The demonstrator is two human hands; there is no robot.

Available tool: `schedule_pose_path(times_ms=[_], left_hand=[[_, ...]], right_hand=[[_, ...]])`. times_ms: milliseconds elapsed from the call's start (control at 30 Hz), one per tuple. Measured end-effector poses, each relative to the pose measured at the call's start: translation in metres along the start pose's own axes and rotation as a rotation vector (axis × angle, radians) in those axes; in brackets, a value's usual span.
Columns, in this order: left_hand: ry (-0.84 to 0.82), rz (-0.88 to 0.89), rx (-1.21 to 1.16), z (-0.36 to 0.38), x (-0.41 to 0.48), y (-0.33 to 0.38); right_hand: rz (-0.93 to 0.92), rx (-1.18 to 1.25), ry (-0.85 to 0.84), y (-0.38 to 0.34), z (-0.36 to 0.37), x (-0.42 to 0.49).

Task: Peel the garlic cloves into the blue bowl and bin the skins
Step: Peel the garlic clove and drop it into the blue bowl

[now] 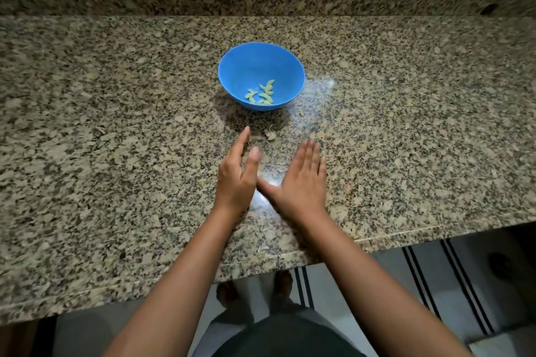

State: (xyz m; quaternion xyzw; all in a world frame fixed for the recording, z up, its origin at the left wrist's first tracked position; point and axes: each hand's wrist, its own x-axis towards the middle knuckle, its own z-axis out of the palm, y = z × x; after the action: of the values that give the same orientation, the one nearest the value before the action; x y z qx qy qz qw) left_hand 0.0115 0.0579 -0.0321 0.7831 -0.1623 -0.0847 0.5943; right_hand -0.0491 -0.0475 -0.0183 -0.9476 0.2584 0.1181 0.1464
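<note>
Holding nothing in either hand, we have both out over the speckled brown granite countertop. Our left hand stands on its edge, fingers straight & together, thumb pointing fwd. Our right hand lies palm-down, fingers straight & together, thumb splayed toward 9 o'clock, nearly meeting the left hand. Its fingertips are blurred, so we can't tell if it touches the stone.

At 12 o'clock from the hands, well apart, sits the round blue plastic bowl, upright, w/ a small heap of pale peeled garlic cloves at the bottom of it. A crumpled papery garlic skin lies on the counter betw. bowl & fingertips, just at 1 o'clock of the left hand's tips. A smaller skin scrap lies near the bowl, at its 5 o'clock.
</note>
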Motion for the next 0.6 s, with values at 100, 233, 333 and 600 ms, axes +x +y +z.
schedule_pose_path(times_ms=[100,233,333,600], left_hand=[[0.004,-0.028,-0.096,-0.003,0.001,-0.002],[0.012,-0.055,-0.162,-0.012,-0.006,-0.004],[0.026,-0.044,-0.185,-0.016,-0.016,-0.005],[0.060,-0.053,-0.177,-0.020,-0.023,-0.004]], right_hand=[[-0.018,0.082,0.003,-0.001,-0.011,0.008],[-0.293,0.074,-0.163,0.009,-0.013,-0.038],[-0.387,-0.068,-0.226,0.015,-0.002,-0.061],[-0.258,-0.074,-0.033,0.011,-0.003,-0.013]])
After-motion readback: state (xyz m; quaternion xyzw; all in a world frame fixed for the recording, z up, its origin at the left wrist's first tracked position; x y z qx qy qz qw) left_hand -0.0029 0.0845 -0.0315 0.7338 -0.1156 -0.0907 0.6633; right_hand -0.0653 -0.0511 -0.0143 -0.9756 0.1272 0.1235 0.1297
